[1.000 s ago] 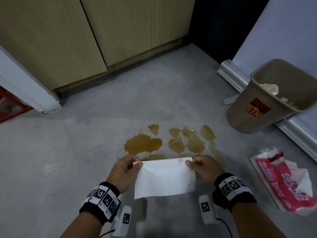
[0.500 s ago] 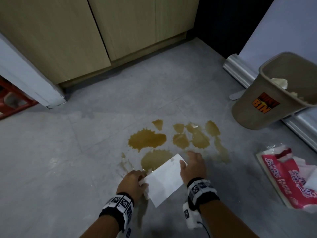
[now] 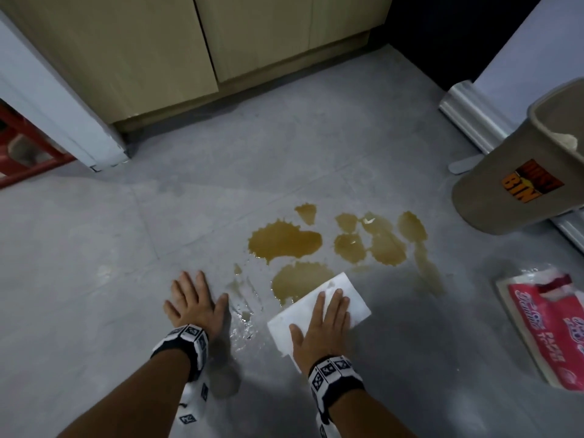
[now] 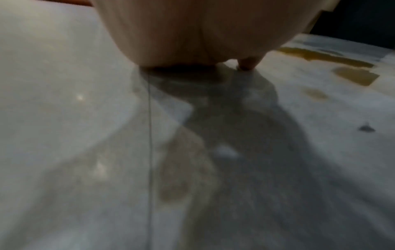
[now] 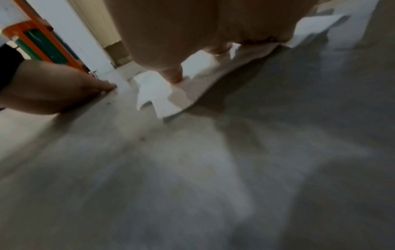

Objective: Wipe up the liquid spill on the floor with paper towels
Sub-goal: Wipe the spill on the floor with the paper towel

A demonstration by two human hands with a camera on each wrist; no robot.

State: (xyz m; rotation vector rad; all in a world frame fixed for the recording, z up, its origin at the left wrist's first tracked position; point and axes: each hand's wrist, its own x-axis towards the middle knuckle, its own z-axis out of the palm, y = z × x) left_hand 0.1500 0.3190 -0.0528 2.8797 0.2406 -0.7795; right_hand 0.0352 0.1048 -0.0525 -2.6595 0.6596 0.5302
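Observation:
Brown liquid spill (image 3: 286, 241) spreads in several puddles over the grey floor, also seen from the left wrist view as puddles (image 4: 354, 77). A white paper towel (image 3: 346, 287) lies flat at the near edge of the nearest puddle. My right hand (image 3: 325, 320) presses flat on it with straight fingers; its underside shows over the towel (image 5: 153, 89) in the right wrist view. My left hand (image 3: 191, 300) rests flat on bare floor left of the spill, fingers spread, holding nothing. Thin wet streaks (image 3: 245, 311) lie between the hands.
A tan bin (image 3: 518, 181) with crumpled paper inside stands at the right. A red and white paper towel pack (image 3: 543, 330) lies on the floor near right. Wooden cabinets (image 3: 221, 45) line the back, a red crate (image 3: 22, 153) sits far left.
Both hands held the towel up above the floor; now the towel lies on the spill's edge under my right palm, and my left hand has let go and rests on the floor.

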